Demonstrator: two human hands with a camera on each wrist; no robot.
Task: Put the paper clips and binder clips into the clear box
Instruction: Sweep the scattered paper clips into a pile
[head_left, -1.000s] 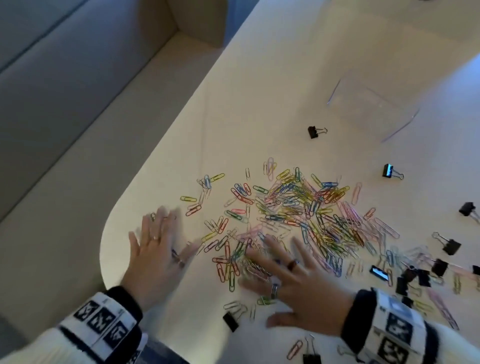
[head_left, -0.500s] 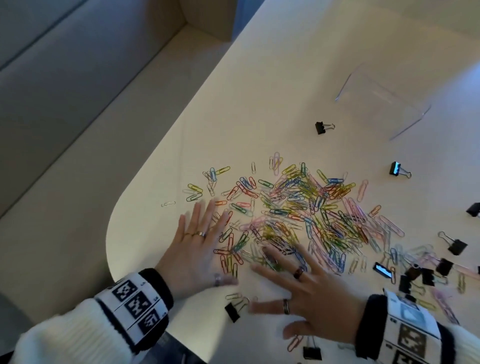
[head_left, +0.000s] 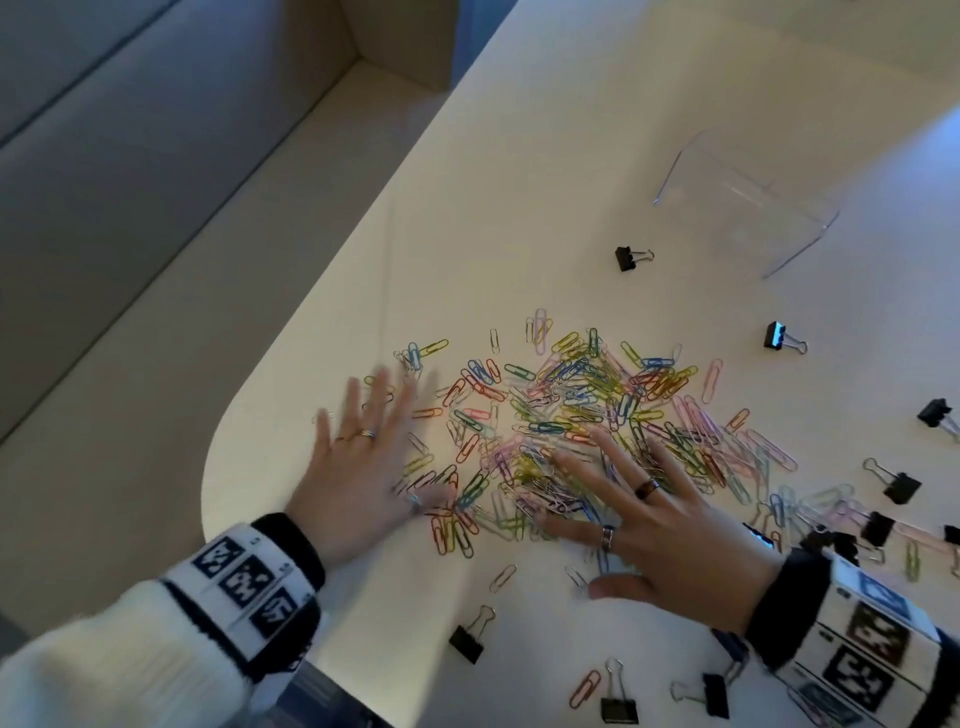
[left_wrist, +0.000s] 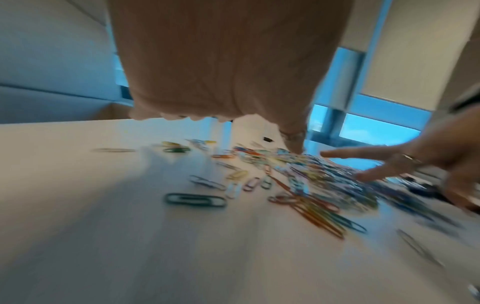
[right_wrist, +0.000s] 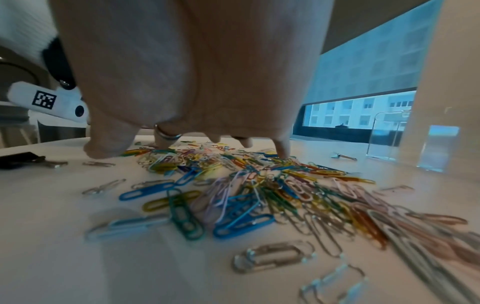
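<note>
While our left hand (head_left: 358, 467) and right hand (head_left: 670, 525) lie flat with fingers spread, gripping nothing, on the near edge of the coloured paper clips (head_left: 582, 415) heaped on the white table (head_left: 519, 182), black binder clips (head_left: 631, 257) lie scattered near the clear box (head_left: 748, 208) beyond.

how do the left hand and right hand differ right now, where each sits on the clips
The left hand lies at the thin left fringe of the paper clips, mostly on bare table; the right hand sits on the dense middle of the pile. The left hand is motion-blurred; the right hand looks sharp. Shared: both are flat with fingers spread, gripping nothing, and both wear rings.
</note>
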